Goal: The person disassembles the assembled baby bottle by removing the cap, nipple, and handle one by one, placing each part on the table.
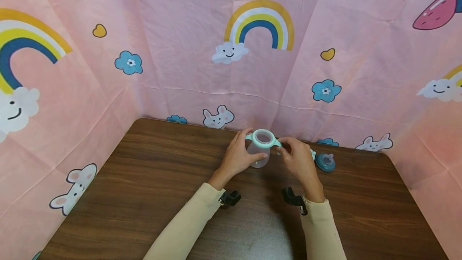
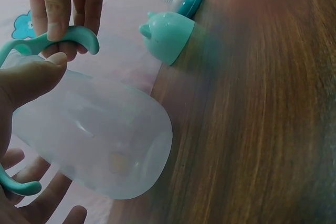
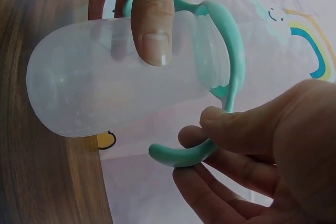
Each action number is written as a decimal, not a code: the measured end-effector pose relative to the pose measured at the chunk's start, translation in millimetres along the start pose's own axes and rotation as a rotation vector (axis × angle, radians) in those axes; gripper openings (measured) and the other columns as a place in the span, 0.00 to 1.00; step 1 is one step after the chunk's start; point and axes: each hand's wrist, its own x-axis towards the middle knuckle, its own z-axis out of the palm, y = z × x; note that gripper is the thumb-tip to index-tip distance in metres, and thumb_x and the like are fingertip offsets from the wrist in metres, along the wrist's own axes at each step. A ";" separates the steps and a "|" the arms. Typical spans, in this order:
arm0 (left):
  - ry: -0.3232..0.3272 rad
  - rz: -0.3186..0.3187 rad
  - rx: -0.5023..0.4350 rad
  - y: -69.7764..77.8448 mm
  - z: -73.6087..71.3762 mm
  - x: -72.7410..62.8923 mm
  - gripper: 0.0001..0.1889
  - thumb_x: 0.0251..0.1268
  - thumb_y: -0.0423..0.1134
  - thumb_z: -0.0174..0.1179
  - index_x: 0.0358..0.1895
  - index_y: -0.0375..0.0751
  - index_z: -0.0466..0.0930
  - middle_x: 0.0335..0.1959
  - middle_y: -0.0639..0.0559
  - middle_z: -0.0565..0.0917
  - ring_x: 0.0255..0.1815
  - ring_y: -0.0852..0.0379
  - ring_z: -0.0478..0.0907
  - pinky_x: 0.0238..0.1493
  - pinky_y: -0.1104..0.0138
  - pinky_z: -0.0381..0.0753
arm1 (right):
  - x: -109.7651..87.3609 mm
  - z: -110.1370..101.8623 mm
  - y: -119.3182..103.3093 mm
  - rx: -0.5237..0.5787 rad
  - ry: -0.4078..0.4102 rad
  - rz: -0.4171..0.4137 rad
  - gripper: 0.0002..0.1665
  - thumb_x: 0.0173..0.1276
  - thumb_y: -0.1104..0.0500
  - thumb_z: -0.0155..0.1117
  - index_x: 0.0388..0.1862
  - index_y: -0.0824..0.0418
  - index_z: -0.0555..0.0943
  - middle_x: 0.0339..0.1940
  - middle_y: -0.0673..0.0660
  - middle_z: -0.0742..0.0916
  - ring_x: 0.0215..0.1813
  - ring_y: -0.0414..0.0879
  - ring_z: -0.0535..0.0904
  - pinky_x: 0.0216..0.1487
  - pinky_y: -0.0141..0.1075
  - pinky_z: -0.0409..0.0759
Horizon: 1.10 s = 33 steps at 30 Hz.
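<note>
A translucent baby bottle (image 2: pixel 105 135) stands upright near the back of the table, its mouth uncovered. Around its neck sits a mint-green handle ring (image 3: pixel 236 51) with two curved handles. My left hand (image 1: pixel 236 153) holds the bottle's body from the left, thumb across the front and fingers behind. With thumb and fingers, my right hand (image 1: pixel 298 159) pinches the ring's right handle (image 2: pixel 84 38). In the right wrist view, a slight gap shows between ring and bottle neck on one side; whether the ring is seated cannot be told.
Right of my right hand lie a mint domed cap (image 2: pixel 168 35) with small ears and a dark teal collar (image 1: pixel 325 164) with a clear teat. A pink printed cloth (image 1: pixel 180 51) hangs behind and beside the brown wooden table (image 1: pixel 162 171).
</note>
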 end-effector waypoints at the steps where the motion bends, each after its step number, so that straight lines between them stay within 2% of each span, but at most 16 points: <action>1: -0.001 -0.001 -0.006 0.1 0.0 -0.1 0.52 0.58 0.49 0.87 0.81 0.37 0.67 0.72 0.40 0.77 0.67 0.40 0.80 0.67 0.42 0.79 | -0.1 -0.2 -0.1 0.000 -0.002 0.002 0.11 0.74 0.69 0.76 0.53 0.69 0.90 0.43 0.62 0.93 0.43 0.58 0.90 0.48 0.58 0.87; 8: -0.003 -0.007 -0.028 0.1 -0.1 -0.5 0.55 0.58 0.48 0.87 0.84 0.40 0.62 0.71 0.41 0.77 0.63 0.43 0.83 0.64 0.45 0.82 | 0.2 -1.1 0.2 0.003 -0.017 0.021 0.10 0.75 0.69 0.75 0.53 0.69 0.90 0.43 0.62 0.92 0.41 0.57 0.88 0.46 0.57 0.87; 15: -0.003 -0.008 -0.035 -0.4 -0.1 -0.2 0.56 0.57 0.47 0.88 0.84 0.37 0.61 0.71 0.40 0.78 0.64 0.41 0.83 0.64 0.43 0.82 | -0.1 -2.1 0.0 0.004 0.002 0.002 0.10 0.74 0.69 0.75 0.52 0.69 0.90 0.41 0.61 0.93 0.40 0.56 0.88 0.45 0.55 0.86; 23: -0.012 -0.040 -0.029 0.0 0.0 0.3 0.58 0.56 0.48 0.88 0.85 0.41 0.60 0.67 0.41 0.84 0.68 0.41 0.82 0.67 0.41 0.80 | 0.3 -2.0 2.3 -0.003 0.029 -0.013 0.10 0.73 0.70 0.76 0.52 0.69 0.90 0.42 0.62 0.93 0.41 0.57 0.89 0.46 0.56 0.86; 33: -0.001 -0.059 -0.039 0.0 -0.3 1.2 0.60 0.53 0.48 0.90 0.85 0.41 0.59 0.65 0.40 0.85 0.68 0.40 0.82 0.68 0.41 0.79 | 1.1 -1.3 2.3 -0.004 0.048 -0.015 0.11 0.72 0.71 0.76 0.52 0.68 0.91 0.42 0.61 0.93 0.41 0.56 0.89 0.46 0.55 0.86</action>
